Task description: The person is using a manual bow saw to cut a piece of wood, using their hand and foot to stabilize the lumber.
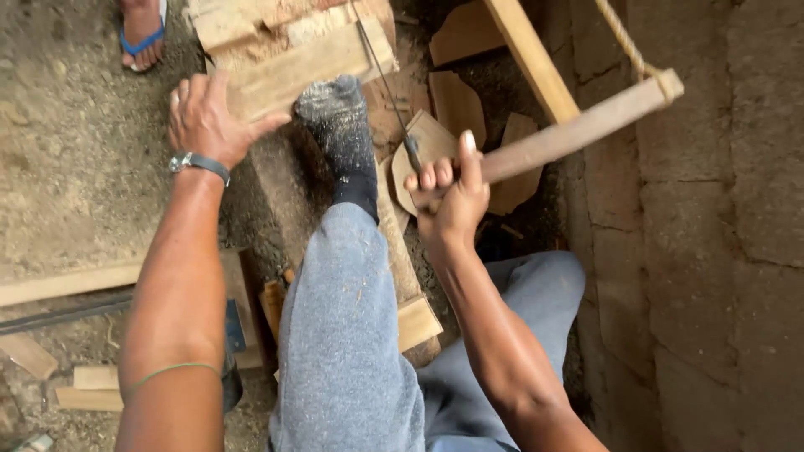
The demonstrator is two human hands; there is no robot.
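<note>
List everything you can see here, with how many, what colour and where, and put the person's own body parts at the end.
Wooden board: one, pale, top centre, pinned under foot and left hand.
Frame saw: one, brown wood with a thin dark blade and a rope, upper right.
Wood offcuts: several, tan, on the ground by the blade.
Planks: several, pale, lower left.
Stone wall: grey, right side.
Another person's foot: one, in a blue sandal, top left.
Wristwatch: one, dark, left wrist.
Socked foot: one, dusty black, on the board.
Left hand: flat on the board.
Right hand: gripping the saw handle.
</note>
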